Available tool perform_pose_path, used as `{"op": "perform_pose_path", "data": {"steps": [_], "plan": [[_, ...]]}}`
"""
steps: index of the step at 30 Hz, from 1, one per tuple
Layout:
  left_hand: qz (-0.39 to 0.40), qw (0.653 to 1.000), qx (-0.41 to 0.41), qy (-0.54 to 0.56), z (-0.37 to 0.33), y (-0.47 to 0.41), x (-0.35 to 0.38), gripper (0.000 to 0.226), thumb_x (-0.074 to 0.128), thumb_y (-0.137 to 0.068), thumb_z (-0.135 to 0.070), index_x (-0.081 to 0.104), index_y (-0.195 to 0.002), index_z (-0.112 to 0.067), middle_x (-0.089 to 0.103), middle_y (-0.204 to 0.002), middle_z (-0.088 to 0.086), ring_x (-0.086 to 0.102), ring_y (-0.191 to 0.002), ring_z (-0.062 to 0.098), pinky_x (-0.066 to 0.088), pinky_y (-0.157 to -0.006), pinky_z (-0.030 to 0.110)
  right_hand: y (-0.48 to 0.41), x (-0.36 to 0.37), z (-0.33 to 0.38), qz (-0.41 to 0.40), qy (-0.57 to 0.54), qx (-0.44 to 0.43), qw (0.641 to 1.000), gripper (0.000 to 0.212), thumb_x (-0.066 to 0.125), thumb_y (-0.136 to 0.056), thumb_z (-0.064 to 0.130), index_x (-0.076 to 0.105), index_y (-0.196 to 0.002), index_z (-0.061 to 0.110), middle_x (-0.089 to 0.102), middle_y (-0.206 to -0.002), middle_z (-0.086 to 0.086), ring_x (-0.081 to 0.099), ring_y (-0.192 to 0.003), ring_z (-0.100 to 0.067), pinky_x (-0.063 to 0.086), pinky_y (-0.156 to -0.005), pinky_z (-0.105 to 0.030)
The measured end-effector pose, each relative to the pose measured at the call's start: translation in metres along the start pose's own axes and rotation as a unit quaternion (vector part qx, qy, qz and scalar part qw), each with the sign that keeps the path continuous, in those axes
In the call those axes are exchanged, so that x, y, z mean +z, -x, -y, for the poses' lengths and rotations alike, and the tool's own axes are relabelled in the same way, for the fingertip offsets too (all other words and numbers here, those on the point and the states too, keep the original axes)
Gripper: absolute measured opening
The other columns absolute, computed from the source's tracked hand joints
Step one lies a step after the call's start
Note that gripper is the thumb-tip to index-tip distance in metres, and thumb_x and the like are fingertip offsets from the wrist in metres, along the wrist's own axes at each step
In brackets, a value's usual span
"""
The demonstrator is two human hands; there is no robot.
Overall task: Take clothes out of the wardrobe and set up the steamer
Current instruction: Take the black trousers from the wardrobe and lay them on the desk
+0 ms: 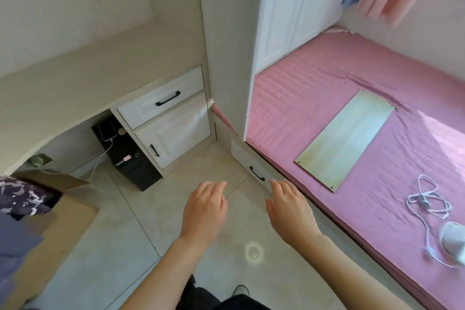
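- left hand [205, 209] and right hand [289, 206] out over the floor [141, 229], fingers loose, holding nothing.
- wardrobe [289, 7] doors tall, upright, closed.
- steamer [453, 239] on bed [327, 78], cropped; axis unclear.

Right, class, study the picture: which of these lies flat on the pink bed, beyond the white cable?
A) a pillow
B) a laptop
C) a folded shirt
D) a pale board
D: a pale board lies flat on the bed, beyond the cable; no shirt, laptop or pillow shows there.
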State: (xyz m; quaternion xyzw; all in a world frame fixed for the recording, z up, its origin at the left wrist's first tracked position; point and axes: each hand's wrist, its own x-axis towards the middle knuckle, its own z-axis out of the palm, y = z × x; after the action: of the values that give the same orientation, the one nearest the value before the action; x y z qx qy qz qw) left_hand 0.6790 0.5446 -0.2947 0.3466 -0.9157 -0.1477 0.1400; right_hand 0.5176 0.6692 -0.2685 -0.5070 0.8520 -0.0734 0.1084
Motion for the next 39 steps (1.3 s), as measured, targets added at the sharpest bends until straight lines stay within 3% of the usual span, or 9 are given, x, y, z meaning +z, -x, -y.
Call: {"op": "perform_pose_path", "data": {"steps": [4,9,14,21,27,31,36,39], "plan": [[0.013,0.999,0.036,-0.001,-0.042,-0.034,0.011,0.033,0.046,-0.087,-0.018,0.065,-0.113,-0.010,0.068,-0.091,-0.001,0.062,-0.097,0.019,0.053,-0.074,0.032,-0.001,-0.020,-0.052,-0.025,0.000,0.058,0.998,0.043,0.053,-0.093,0.024,0.048,-0.131,0.005,0.057,-0.127,-0.011,0.048,-0.124,-0.030,0.040,-0.101,-0.038],[0.029,0.997,0.069,0.018,-0.075,-0.080,0.018,0.030,0.059,-0.086,-0.010,0.063,-0.116,-0.009,0.068,-0.097,0.001,0.060,-0.100,0.018,0.054,-0.072,0.032,-0.014,-0.039,-0.097,-0.056,-0.019,0.111,0.992,0.039,0.055,-0.091,0.020,0.052,-0.125,0.002,0.060,-0.123,-0.013,0.050,-0.120,-0.033,0.047,-0.094,-0.042],[0.032,0.996,0.085,0.025,-0.095,-0.142,0.032,0.031,0.055,-0.089,-0.014,0.061,-0.120,-0.010,0.068,-0.104,0.001,0.058,-0.107,0.019,0.053,-0.083,0.034,-0.045,-0.055,-0.132,-0.062,-0.002,0.131,0.989,0.040,0.056,-0.091,0.015,0.052,-0.127,-0.001,0.060,-0.124,-0.015,0.049,-0.122,-0.035,0.045,-0.096,-0.041],[0.039,0.993,0.087,0.071,-0.114,-0.251,0.042,0.036,0.047,-0.095,-0.016,0.054,-0.130,-0.011,0.062,-0.122,0.001,0.051,-0.117,0.016,0.044,-0.099,0.031,-0.135,-0.086,-0.171,-0.057,0.012,0.135,0.989,0.047,0.041,-0.099,0.030,0.037,-0.140,0.008,0.048,-0.139,-0.008,0.035,-0.135,-0.026,0.032,-0.108,-0.035],[0.047,0.991,0.109,0.053,-0.119,-0.347,0.046,0.039,0.045,-0.095,-0.016,0.049,-0.134,-0.013,0.059,-0.125,0.000,0.048,-0.117,0.015,0.045,-0.098,0.031,-0.221,-0.118,-0.192,-0.077,0.015,0.123,0.989,0.043,0.043,-0.098,0.028,0.043,-0.136,0.007,0.051,-0.135,-0.009,0.040,-0.130,-0.028,0.035,-0.105,-0.036],[0.014,0.996,0.084,0.036,-0.121,-0.402,0.044,0.039,0.047,-0.094,-0.016,0.051,-0.132,-0.012,0.060,-0.122,0.001,0.050,-0.114,0.016,0.046,-0.094,0.030,-0.273,-0.135,-0.201,-0.086,0.016,0.103,0.991,0.043,0.046,-0.097,0.029,0.046,-0.133,0.007,0.054,-0.132,-0.010,0.043,-0.128,-0.029,0.037,-0.105,-0.037],[-0.043,0.998,0.022,0.027,-0.128,-0.455,0.039,0.037,0.051,-0.090,-0.012,0.055,-0.127,-0.010,0.062,-0.118,0.005,0.051,-0.111,0.019,0.046,-0.088,0.031,-0.333,-0.149,-0.211,-0.101,0.006,0.078,0.992,0.034,0.057,-0.091,0.024,0.057,-0.119,0.004,0.063,-0.116,-0.013,0.054,-0.115,-0.035,0.047,-0.094,-0.042],[-0.073,0.996,-0.029,0.029,-0.128,-0.486,0.042,0.038,0.052,-0.088,-0.009,0.057,-0.125,-0.009,0.064,-0.117,0.005,0.051,-0.113,0.021,0.048,-0.089,0.033,-0.369,-0.158,-0.216,-0.092,0.017,0.048,0.994,0.037,0.055,-0.093,0.025,0.055,-0.122,0.003,0.061,-0.119,-0.014,0.052,-0.119,-0.035,0.045,-0.096,-0.041]]}}
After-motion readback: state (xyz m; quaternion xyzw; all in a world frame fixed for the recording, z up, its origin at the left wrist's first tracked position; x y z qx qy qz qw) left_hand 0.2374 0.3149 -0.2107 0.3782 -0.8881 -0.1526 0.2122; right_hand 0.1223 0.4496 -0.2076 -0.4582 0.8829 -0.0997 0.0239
